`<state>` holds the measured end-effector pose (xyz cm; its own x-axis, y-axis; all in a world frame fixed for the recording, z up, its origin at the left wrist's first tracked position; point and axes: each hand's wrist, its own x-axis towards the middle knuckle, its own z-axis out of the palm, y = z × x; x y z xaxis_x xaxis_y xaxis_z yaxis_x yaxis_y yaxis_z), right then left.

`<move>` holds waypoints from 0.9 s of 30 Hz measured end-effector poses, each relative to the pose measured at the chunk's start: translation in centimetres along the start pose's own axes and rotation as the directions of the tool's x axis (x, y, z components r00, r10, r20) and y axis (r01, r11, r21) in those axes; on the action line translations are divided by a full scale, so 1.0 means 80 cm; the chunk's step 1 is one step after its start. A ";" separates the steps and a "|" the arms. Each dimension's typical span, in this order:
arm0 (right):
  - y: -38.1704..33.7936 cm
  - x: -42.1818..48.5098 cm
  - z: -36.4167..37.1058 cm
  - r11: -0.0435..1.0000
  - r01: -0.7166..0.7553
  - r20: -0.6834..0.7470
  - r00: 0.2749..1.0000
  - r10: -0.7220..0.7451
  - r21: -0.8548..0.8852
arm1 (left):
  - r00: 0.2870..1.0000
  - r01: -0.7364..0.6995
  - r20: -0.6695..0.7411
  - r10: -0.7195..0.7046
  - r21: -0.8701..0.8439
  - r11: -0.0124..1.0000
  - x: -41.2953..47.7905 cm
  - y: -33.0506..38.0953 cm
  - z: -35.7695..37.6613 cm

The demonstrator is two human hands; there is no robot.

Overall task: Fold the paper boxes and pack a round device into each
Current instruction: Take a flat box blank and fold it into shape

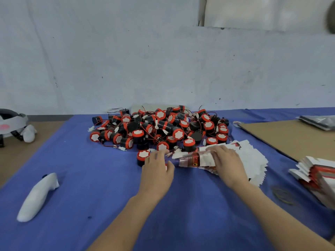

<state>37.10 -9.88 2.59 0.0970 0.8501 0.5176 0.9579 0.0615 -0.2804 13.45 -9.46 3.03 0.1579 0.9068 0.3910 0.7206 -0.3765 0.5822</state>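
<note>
1. Step in hand, as I judge it, is taking a box blank. Nothing on the table point(90, 178) looks folded yet, so you seem to be at the start of a cycle, drawing one blank off the stack.
2. Your right hand point(228, 163) lies on the fan of flat boxes point(253, 160), right of centre. Its fingers are curled over the top flat box point(195, 159) and grip it. The red-banded part of that blank pokes out toward the left.
3. Your left hand point(157, 165) is open, low in the centre of the frame, with fingers spread flat on the blue cloth just left of the blank. I cannot tell whether it covers anything small.
4. The pile of round devices point(159, 125) sits mid-frame behind both hands. One lone round device point(143, 156) stands apart from it, red cap up, just beside your left fingertips.
5. The next move calls for lifting the blank clear of the fan so that only one comes away — the sheets are thin and overlap closely. Then bring the left hand to its free end, squeeze it open into a sleeve, and tuck one end shut.
6. For packing, the lone device looks the easier pick — the ones in the pile trail red and black wires with white plugs that will likely snag on their neighbours.
7. The second bundle of boxes point(317, 174) at the right edge can wait.
</note>
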 end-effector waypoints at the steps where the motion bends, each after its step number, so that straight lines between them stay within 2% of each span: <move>1: -0.007 -0.002 -0.009 0.985 -0.048 -0.100 0.993 0.066 0.167 | 0.999 0.029 -0.019 -0.032 -0.137 0.990 -0.002 0.003 -0.002; 2: -0.015 -0.004 -0.017 0.926 -0.091 -0.148 0.977 0.154 0.366 | 0.997 0.061 -0.018 -0.069 -0.277 0.959 -0.005 0.009 -0.004; 3: -0.025 -0.005 -0.025 0.823 -0.116 -0.143 0.962 0.232 0.556 | 0.993 0.106 -0.004 -0.119 -0.421 0.901 -0.007 0.017 -0.003; 5: -0.048 -0.008 -0.035 0.586 -0.114 -0.081 0.952 0.296 0.803 | 0.972 0.213 0.074 -0.221 -0.667 0.714 -0.010 0.036 -0.002; 7: -0.059 -0.013 -0.032 0.448 -0.151 0.018 0.957 0.288 0.881 | 0.968 0.228 0.118 -0.222 -0.786 0.574 -0.007 0.046 0.000; 9: -0.065 -0.020 -0.024 0.360 -0.240 0.175 0.963 0.205 0.902 | 0.980 0.189 0.127 -0.151 -0.821 0.539 -0.001 0.044 -0.002; 11: -0.069 -0.022 -0.016 0.302 -0.345 0.331 0.939 0.097 0.889 | 0.970 0.238 0.182 -0.162 -0.850 0.470 0.003 0.035 -0.011; 12: -0.071 -0.021 -0.014 0.321 -0.370 0.370 0.927 0.063 0.872 | 0.969 0.243 0.191 -0.158 -0.858 0.452 0.004 0.027 -0.014; 13: -0.073 -0.019 -0.012 0.379 -0.364 0.370 0.927 0.060 0.851 | 0.972 0.231 0.186 -0.141 -0.855 0.464 0.002 0.020 -0.017; 15: -0.080 -0.011 -0.008 0.534 -0.284 0.286 0.955 0.081 0.797 | 0.981 0.194 0.175 -0.088 -0.805 0.561 -0.004 0.009 -0.020; 16: -0.087 -0.008 -0.007 0.558 -0.271 0.266 0.960 0.091 0.785 | 0.983 0.167 0.181 -0.037 -0.782 0.601 -0.008 0.007 -0.022; 18: -0.100 -0.008 -0.003 0.546 -0.285 0.301 0.952 0.063 0.788 | 0.973 0.108 0.214 0.089 -0.757 0.644 -0.015 0.008 -0.023; 21: -0.112 -0.016 0.004 0.452 -0.328 0.341 0.938 0.055 0.830 | 0.961 0.048 0.214 0.178 -0.757 0.652 -0.019 0.020 -0.022; 23: -0.113 -0.018 0.006 0.357 -0.310 0.302 0.950 0.078 0.881 | 0.967 -0.023 0.159 0.197 -0.720 0.694 -0.018 0.027 -0.016; 24: -0.113 -0.018 0.005 0.268 -0.314 0.292 0.949 0.122 0.911 | 0.973 -0.072 0.111 0.201 -0.681 0.729 -0.017 0.029 -0.012; 26: -0.102 -0.016 0.001 -0.081 -0.367 0.376 0.899 0.225 0.927 | 0.972 -0.209 -0.022 0.233 -0.537 0.817 -0.017 0.025 -0.001; 27: -0.091 -0.017 0.002 -0.231 -0.382 0.433 0.870 0.236 0.895 | 0.953 -0.302 -0.114 0.280 -0.404 0.863 -0.017 0.021 0.005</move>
<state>29.94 -11.39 3.82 0.1934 0.9805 0.0342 -0.5003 0.1286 -0.8563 14.71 -11.24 3.21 0.2754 0.7371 0.6171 0.3015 -0.6758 0.6726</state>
